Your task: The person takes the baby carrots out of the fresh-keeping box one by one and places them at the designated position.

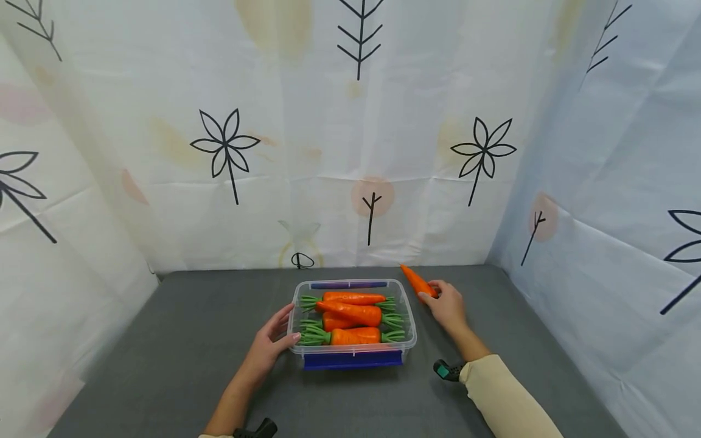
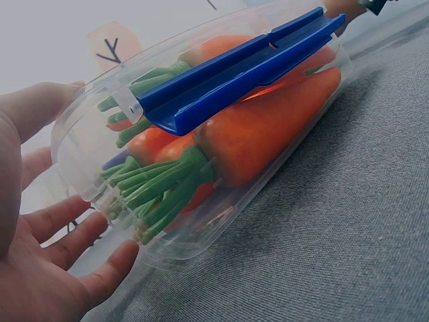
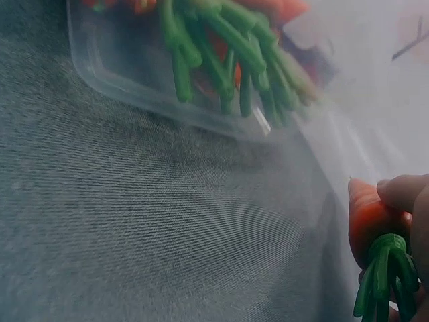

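A clear plastic box [image 1: 356,349] with blue latches [image 2: 248,74] stands lidless and holds several orange toy-like carrots [image 1: 350,313] with green stems. Against its left end rests my left hand [image 1: 269,337]; the thumb lies at the rim near the front corner. In the left wrist view, the fingers [image 2: 110,272] of that hand are spread along the box's end wall. Right of the box, my right hand [image 1: 448,309] grips a carrot [image 1: 414,280] near its stem end, with the tip pointing away to the back left. The right wrist view shows its green stems [image 3: 387,275] hanging by the palm.
A dark grey cloth [image 1: 181,340] covers the table. Behind it hangs a pale curtain [image 1: 328,152] printed with plant drawings, and similar curtains stand at both sides. Each wrist wears a black band [image 1: 449,370].
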The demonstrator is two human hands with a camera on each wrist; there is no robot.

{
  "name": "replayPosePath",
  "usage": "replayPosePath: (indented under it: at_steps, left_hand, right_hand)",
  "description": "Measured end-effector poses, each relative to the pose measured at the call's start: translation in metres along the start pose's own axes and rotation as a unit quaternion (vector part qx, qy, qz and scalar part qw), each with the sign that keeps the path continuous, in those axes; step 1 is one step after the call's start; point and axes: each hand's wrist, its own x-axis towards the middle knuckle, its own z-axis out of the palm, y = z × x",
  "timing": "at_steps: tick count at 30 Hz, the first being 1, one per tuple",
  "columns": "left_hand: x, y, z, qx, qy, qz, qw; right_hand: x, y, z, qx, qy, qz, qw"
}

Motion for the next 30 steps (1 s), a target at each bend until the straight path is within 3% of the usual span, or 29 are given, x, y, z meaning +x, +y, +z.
replayPosePath:
  at_steps: [14, 23, 30]
  left_hand:
    - [-0.001, -0.001, 0.0, 0.002, -0.002, 0.001, 1.0]
    - [0.001, -0.002, 0.0, -0.001, -0.005, 0.003, 1.0]
    - [0.0, -0.001, 0.001, 0.01, 0.001, 0.003, 0.9999]
  right_hand:
    - [0.01, 0.003, 0.013, -0.037, -0.02, 0.04, 0.9983]
    - [0.017, -0.007, -0.003, -0.049, -0.041, 0.039, 0.9972]
    - [0.026, -0.032, -0.02, -0.008, -0.047, 0.017, 0.9987]
